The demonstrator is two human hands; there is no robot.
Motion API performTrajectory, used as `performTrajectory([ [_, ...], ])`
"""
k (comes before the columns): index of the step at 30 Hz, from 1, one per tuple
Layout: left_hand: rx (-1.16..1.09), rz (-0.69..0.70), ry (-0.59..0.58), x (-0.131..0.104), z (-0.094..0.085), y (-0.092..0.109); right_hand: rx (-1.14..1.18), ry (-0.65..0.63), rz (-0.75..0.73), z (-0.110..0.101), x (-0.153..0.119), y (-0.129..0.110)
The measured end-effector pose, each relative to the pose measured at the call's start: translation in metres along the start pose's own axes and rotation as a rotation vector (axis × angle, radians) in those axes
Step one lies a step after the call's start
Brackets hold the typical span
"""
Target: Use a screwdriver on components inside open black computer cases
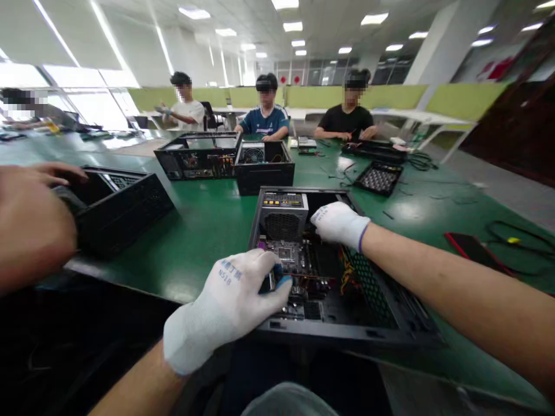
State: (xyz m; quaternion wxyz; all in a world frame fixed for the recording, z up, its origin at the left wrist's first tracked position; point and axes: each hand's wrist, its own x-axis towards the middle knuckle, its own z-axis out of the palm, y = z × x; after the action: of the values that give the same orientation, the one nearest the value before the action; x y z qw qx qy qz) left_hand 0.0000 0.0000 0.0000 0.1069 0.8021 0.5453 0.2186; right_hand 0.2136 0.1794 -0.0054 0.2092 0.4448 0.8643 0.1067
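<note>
Four black cases on one green table [195, 222] | left case [125, 214], partly blocked by another person's arm [34, 225] | wide rear case [191, 167] | left hand [238, 294] curled over motherboard [284, 254], grip unclear | boxy rear case [265, 178], one fan [254, 155] | near case [321, 330], before the wearer: that motherboard, one power supply [284, 216] | right hand [338, 224] inside, fingertips hidden, grip unclear

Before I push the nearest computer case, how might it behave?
The computer case likely stays stiff, given its boxy frame. It is probably heavy, with the power supply sitting inside. Lying flat and broad, it should slide rather than tip.
</note>
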Motion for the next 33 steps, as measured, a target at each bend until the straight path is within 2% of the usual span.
performTrajectory([
  [5,0.009,0.015,0.023,0.0,0.003,0.0,0.021,0.033,0.015,0.0,-0.004,0.0],
  [10,0.038,0.022,0.02,-0.001,0.001,-0.001,0.083,0.197,0.051,-0.005,-0.03,0.011],
  [14,0.083,0.045,-0.003,0.0,-0.001,-0.002,0.38,0.385,0.011,0.005,-0.054,0.02],
  [19,0.255,0.138,-0.069,0.012,-0.001,0.002,0.697,0.509,-0.041,0.019,-0.064,0.023],
  [24,0.408,0.146,-0.165,0.051,0.007,0.007,0.807,0.556,-0.036,0.022,-0.066,0.026],
  [29,0.516,0.096,-0.426,0.11,0.017,0.011,0.835,0.586,-0.055,0.025,-0.069,0.028],
  [33,0.595,0.063,-0.619,0.15,0.04,0.007,0.794,0.586,-0.074,0.029,-0.069,0.029],
])
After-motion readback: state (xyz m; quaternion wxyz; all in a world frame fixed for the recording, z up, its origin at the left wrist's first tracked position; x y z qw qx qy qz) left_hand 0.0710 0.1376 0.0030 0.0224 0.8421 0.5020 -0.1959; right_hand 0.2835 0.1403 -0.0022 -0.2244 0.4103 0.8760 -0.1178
